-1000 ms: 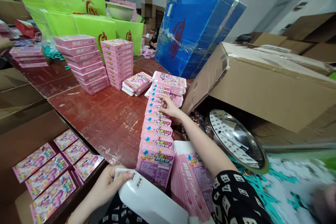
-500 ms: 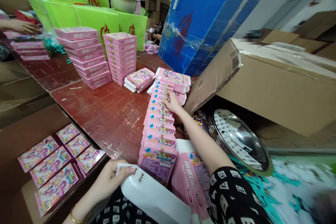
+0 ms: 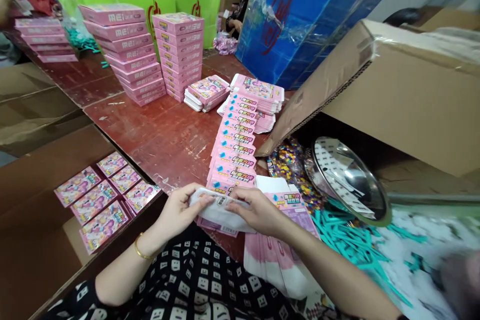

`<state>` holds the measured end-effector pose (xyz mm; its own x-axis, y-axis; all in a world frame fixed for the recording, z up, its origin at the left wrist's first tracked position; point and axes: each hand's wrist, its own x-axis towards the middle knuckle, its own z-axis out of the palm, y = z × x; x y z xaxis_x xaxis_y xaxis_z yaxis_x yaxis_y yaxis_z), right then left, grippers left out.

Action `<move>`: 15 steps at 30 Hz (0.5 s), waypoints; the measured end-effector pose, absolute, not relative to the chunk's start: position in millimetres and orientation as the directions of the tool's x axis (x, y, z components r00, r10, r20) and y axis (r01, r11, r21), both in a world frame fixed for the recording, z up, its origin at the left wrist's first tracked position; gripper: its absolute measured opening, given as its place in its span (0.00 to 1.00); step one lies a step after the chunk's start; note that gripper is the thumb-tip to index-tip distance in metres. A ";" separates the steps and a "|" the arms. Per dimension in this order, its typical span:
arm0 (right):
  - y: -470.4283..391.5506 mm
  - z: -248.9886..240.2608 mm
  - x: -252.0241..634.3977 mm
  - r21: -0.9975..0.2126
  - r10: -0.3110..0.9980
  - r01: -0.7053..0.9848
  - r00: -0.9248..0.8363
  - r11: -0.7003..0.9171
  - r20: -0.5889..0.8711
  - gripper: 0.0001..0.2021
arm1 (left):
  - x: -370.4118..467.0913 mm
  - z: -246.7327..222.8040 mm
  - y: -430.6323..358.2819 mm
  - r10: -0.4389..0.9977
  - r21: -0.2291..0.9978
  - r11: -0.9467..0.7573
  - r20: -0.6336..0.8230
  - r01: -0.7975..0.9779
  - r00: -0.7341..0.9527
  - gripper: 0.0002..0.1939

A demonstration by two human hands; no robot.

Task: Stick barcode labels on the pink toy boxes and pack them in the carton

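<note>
At left, pink boxes (image 3: 94, 201) lie face-up. Your left hand (image 3: 183, 210) and right hand (image 3: 259, 211) hold the white carton (image 3: 216, 213) — fingers pinching both ends, apparently for steadiness — over the near end of pink cartons (image 3: 236, 137), fanned seemingly for easy lifting.

Soft indoor light glints off the bowl (image 3: 357, 176) and leaves the right carton (image 3: 416, 105) dark inside; blur smears the lower-right edge.

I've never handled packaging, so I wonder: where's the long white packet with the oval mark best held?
Probably at its two ends, coming from both sides: the white packet lies crosswise, longer than wide, leaving the oval mark showing between. The left grip and right grip hold it roughly so.
</note>
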<state>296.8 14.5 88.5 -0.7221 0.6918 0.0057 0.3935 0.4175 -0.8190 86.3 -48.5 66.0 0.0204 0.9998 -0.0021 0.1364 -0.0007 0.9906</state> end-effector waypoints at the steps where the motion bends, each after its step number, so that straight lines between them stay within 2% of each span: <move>1: 12.7 85.7 298.8 -0.817 0.709 0.390 -0.704 0.426 0.034 0.09 | 88.4 66.6 -49.3 1.000 0.984 -0.028 0.028 0.177 0.005 0.14; 5: 6.4 85.3 305.9 -0.875 0.775 0.344 -0.630 0.342 0.056 0.07 | 96.3 69.7 -52.3 0.990 0.937 -0.106 0.132 0.332 -0.056 0.19; 9: -2.0 84.4 308.2 -0.911 0.831 0.279 -0.545 0.304 0.110 0.05 | 103.9 71.8 -52.8 0.992 0.949 -0.101 0.118 0.298 -0.038 0.17; 12: -5.9 79.4 309.6 -0.867 0.833 0.253 -0.480 0.430 0.273 0.03 | 108.1 71.2 -50.9 0.997 0.973 -0.058 0.068 0.224 -0.036 0.16; 15: -8.1 80.7 312.8 -0.722 0.733 0.240 -0.451 0.649 0.509 0.05 | 109.5 69.8 -47.5 0.995 0.985 -0.012 0.028 0.171 -0.091 0.19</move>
<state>312.8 -8.1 80.7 -0.4510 0.7331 0.5091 0.2402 0.6491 -0.7218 109.5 -47.5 69.8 -0.0908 0.9955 0.0282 0.1710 -0.0123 0.9852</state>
